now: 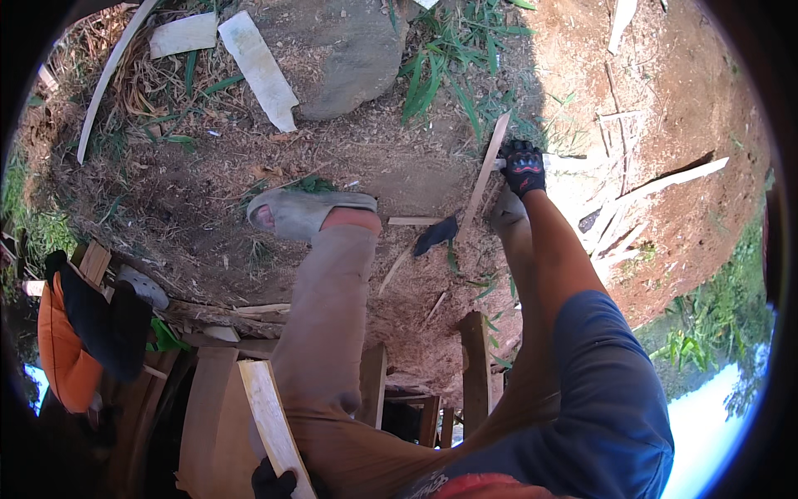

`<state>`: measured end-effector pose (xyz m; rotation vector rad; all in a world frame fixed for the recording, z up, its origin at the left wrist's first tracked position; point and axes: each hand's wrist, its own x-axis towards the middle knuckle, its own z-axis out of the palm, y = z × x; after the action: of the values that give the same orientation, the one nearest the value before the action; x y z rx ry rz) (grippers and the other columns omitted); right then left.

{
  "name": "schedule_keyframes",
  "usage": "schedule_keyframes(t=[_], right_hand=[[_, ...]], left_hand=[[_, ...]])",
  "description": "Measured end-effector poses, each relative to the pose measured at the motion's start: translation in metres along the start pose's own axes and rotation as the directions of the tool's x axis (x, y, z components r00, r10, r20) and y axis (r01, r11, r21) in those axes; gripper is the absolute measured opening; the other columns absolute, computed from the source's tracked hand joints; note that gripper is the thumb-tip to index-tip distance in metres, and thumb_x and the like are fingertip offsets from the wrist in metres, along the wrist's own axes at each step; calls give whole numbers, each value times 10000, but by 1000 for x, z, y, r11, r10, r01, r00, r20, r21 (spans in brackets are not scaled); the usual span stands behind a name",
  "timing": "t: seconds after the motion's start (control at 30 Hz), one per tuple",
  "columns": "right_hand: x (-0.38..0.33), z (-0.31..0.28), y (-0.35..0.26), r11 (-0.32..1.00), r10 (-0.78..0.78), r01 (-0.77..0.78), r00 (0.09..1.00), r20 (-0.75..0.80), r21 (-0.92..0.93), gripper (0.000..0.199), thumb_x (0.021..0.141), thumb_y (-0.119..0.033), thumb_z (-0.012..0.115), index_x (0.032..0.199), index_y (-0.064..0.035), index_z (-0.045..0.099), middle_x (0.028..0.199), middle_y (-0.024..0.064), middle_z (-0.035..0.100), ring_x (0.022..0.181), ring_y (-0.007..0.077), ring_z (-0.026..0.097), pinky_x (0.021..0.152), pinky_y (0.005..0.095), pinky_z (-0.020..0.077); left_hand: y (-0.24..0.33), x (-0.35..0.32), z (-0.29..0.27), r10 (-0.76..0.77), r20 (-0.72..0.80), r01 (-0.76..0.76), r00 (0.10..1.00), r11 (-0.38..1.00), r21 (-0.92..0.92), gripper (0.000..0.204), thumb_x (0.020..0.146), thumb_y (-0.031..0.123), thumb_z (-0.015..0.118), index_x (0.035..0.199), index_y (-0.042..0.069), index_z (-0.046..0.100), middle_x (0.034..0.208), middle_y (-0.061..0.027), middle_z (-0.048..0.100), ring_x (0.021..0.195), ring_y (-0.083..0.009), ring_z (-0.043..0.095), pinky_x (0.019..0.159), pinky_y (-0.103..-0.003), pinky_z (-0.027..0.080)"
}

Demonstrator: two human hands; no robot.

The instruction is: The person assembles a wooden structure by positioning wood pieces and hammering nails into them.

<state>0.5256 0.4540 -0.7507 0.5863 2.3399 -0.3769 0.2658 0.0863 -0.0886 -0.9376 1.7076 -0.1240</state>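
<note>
My left hand point(273, 482), in a black glove, grips the lower end of a pale, flat wood strip point(270, 409) at the bottom of the view, beside my left thigh. My right arm stretches forward to the ground. There my right hand point(524, 168), in a black glove with red marks, is closed beside my right foot. A small pale end pokes out left of its fingers and a thin dark piece lies just to its right; what it holds is unclear. Touching or very near that hand, a long thin wood strip point(485, 176) slants across the dirt.
A dark flat piece point(436, 236) lies between my feet. Pale wood offcuts point(259, 71) and a large rock point(353, 62) are ahead. Split strips point(677, 179) lie at right. Wooden posts point(476, 366) stand below me. At left, another person's orange garment point(62, 353) and dark sleeve show.
</note>
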Motion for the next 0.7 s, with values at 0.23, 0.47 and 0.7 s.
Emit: schedule_keyframes(t=[0.23,0.47,0.7], right_hand=[[22,-48,23,964,-224,238,967,120,-121,217,935,-137,642,1119,-153,757,1220,96,721,1163,282,708,1007,434,526],[-29,-213,55,935,147,-91,979,-142,342,347,991,-375,695,1201,-99,697,1186,161,702,1094,385,707,943,484,562],[-165,-405,112,54,403,-17,915,-7,998,280,981,-158,785,1195,-20,666,971,77,765,868,176,726,811,332,584]], left_hand=[[5,-4,21,56,-61,-53,997,998,46,802,1020,454,691,1562,-76,428,1496,-312,565,1375,-452,529,1174,-498,405],[-17,-3,48,297,-145,-330,944,879,-345,329,963,92,648,1270,-17,689,957,-131,756,736,-224,733,669,-347,597],[29,-56,73,572,71,-367,817,611,-701,327,1055,241,644,1276,7,588,871,-202,744,629,-306,738,569,-421,622]])
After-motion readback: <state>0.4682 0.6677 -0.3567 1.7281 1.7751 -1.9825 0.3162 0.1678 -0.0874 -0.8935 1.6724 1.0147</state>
